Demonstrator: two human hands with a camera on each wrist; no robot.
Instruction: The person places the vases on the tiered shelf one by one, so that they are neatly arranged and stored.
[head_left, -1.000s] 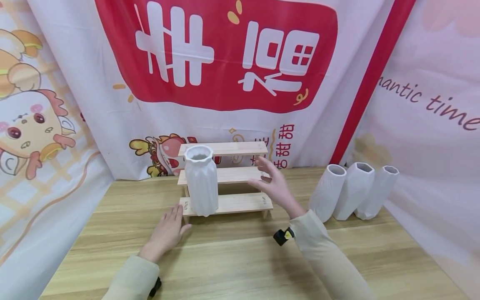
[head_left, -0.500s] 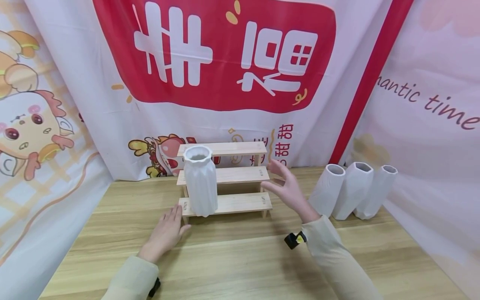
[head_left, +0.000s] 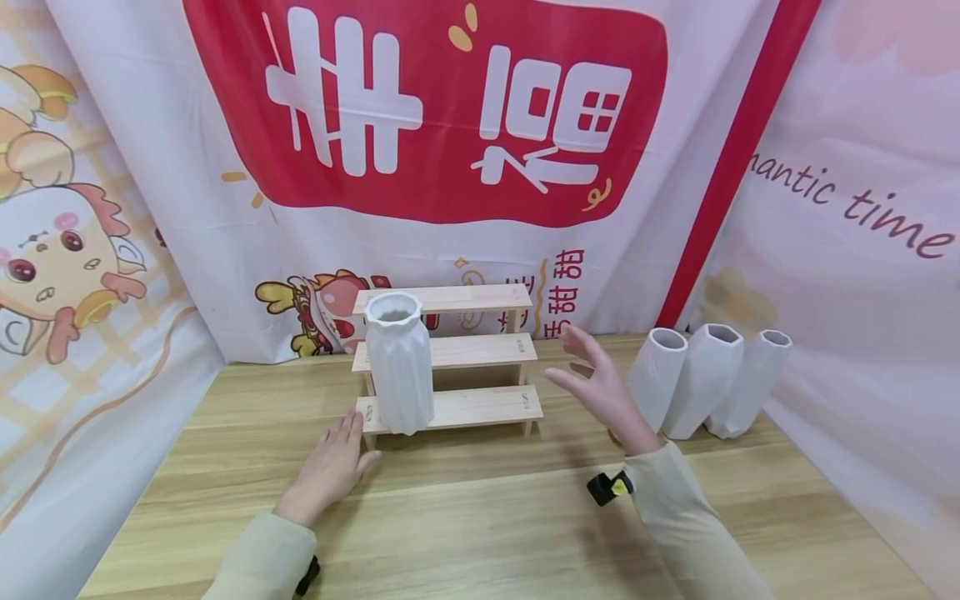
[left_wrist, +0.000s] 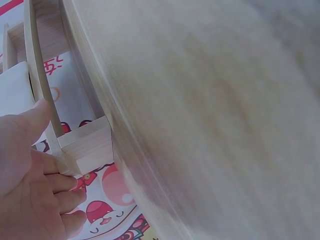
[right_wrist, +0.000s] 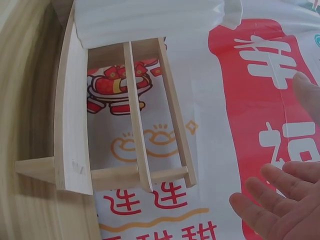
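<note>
A ribbed white vase stands upright at the left end of the lowest shelf of a three-tier wooden stand. Its long axis is vertical, with the wavy-rimmed mouth facing up; in the head view its upper part overlaps the two higher shelves behind it. The shelves run lengthwise from left to right, stepping upward toward the back of a wood-grain bench.

The person's left hand reaches to the stand's left end. Its grip is relaxed and fairly wide: the fingers extend together to touch the end of the lowest shelf, and the thumb stands away from them. From the left wrist, the thumb overlaps the shelf's edge; how firmly it presses, I cannot tell. The vase is just to the right of this hand, beyond the fingertips.

The right hand is in the air to the right of the stand, its grip wide, fingers gently curved and well apart from the thumb. The vase is well apart from it, to its left, across the stand. Near it on its right, three more white vases stand close together, mouths upward.
</note>
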